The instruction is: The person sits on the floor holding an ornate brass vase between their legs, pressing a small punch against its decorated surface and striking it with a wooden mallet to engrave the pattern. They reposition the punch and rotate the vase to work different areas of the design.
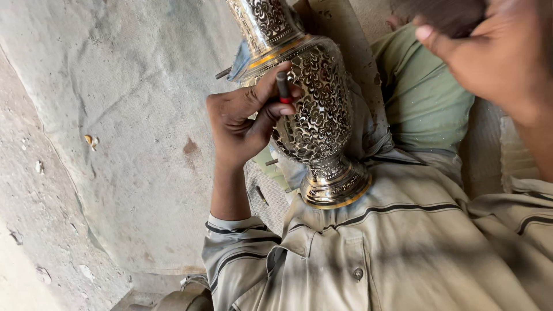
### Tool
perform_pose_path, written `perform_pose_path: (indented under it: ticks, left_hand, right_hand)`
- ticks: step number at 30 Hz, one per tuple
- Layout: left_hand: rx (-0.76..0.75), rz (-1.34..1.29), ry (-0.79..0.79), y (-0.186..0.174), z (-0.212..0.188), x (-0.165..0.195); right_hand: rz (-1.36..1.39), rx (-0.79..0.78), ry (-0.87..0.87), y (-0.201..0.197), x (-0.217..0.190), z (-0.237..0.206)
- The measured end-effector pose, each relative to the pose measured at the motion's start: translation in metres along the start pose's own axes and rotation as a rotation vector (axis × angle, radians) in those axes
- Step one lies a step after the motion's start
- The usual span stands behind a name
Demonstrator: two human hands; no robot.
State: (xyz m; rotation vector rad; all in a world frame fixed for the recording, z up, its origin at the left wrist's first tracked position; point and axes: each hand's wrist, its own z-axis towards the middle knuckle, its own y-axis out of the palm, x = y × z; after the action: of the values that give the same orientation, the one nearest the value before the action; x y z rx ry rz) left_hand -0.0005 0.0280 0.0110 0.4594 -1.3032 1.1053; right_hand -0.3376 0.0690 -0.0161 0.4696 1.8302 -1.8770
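An ornate metal vase [322, 115] with dense floral engraving and gold bands lies tilted, its round foot resting against my striped beige shirt [403, 242]. My left hand [242, 124] presses a short dark tool with a red band [283, 86] against the vase's belly, pinched between thumb and fingers. My right hand [495, 57] is raised close to the camera at the top right, blurred. Its fingers curl around a dark object [449, 11] that I cannot identify.
A green cloth [426, 98] lies under and beside the vase. A grey stained sheet [132, 115] covers the ground on the left, with rough concrete [34, 230] beyond it. Small metal punches [262, 194] lie on a woven mat below the vase.
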Motion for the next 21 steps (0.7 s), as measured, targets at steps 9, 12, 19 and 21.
perform_pose_path:
  ticks: [9, 12, 19, 21]
  left_hand:
    - [-0.193, 0.097, 0.014, -0.009, 0.016, 0.016]
    - [-0.192, 0.102, 0.048, -0.009, 0.019, 0.015]
    - [0.236, 0.059, -0.001, 0.024, -0.011, 0.0]
    - [0.279, 0.025, 0.002, 0.028, -0.013, -0.003]
  right_hand:
    - [0.041, 0.108, -0.089, -0.006, -0.01, -0.022]
    - [-0.015, 0.078, -0.088, -0.003, -0.008, -0.023]
    - [-0.292, -0.012, -0.172, -0.005, 0.002, 0.01]
    - [0.204, -0.011, -0.136, -0.008, 0.002, 0.02]
